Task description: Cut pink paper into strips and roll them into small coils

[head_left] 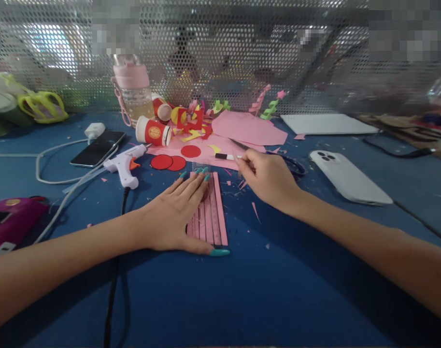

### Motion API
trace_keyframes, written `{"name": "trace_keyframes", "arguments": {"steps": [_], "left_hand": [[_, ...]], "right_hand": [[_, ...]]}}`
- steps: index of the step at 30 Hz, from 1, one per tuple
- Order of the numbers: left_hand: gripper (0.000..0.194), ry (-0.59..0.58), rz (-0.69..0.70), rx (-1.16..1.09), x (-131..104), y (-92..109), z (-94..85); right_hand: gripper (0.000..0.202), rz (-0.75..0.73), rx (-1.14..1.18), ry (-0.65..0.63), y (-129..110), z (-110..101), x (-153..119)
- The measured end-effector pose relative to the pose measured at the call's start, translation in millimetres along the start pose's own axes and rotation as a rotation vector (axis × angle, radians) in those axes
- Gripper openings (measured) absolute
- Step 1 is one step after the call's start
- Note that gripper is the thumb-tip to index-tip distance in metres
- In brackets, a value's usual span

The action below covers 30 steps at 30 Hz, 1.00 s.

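Note:
My left hand (173,212) lies flat, fingers spread, over a pink paper piece (223,232) marked with dark lengthwise lines. A clear ruler (213,217) appears to lie on that paper, partly under my fingers. Above and to the right, my right hand (265,176) is closed around a white marker (225,156) whose black end points left. Just behind that hand are scissors (294,166) with dark blue handles, their blade reaching over pink paper. Red paper circles (190,151) lie beyond my left fingertips.
A white glue gun (124,164), a black phone (99,148) and cables lie left. A red-and-white paper cup (153,131) is tipped beside a bottle (133,92). Pink sheets (247,126) and paper scraps spread at the back. Right is a white phone (348,176).

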State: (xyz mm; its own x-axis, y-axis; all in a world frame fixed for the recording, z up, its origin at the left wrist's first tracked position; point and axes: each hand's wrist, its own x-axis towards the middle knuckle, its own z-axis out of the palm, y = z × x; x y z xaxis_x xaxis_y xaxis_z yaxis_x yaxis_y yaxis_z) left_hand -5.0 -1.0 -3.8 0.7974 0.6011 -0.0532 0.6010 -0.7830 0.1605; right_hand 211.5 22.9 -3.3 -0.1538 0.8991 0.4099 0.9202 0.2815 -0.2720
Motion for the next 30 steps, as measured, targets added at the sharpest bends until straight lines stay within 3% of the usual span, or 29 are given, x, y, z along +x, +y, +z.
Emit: {"name": "trace_keyframes", "arguments": {"steps": [4, 8, 14, 18, 23, 26, 30], "left_hand": [[0.107, 0.045, -0.028, 0.028, -1, -1, -1.4], [0.094, 0.099, -0.089, 0.073, 1, -4, -2.9], [0.051, 0.285, -0.143, 0.168, 4, -14, -0.1], [0.048, 0.282, -0.168, 0.187, 5, -19, 3.8], [0.048, 0.286, -0.189, 0.144, 6, -22, 7.8], [0.047, 0.321, -0.175, 0.13, 5, -20, 6.8], [0.054, 0.412, -0.082, 0.045, -3, -10, -2.8]], "right_hand": [[0.021, 0.061, -0.132, 0.14, 18, 15, 3], [0.023, 0.083, -0.136, 0.18, 24, 21, 6], [0.022, 0.032, -0.144, 0.299, 25, 26, 8], [0.023, -0.002, -0.178, 0.402, 15, 22, 4], [0.013, -0.143, 0.074, 0.17, -9, 19, -11], [0.024, -0.162, 0.247, 0.02, -21, 23, -19], [0.028, -0.136, 0.35, 0.012, -22, 26, -20]]}}
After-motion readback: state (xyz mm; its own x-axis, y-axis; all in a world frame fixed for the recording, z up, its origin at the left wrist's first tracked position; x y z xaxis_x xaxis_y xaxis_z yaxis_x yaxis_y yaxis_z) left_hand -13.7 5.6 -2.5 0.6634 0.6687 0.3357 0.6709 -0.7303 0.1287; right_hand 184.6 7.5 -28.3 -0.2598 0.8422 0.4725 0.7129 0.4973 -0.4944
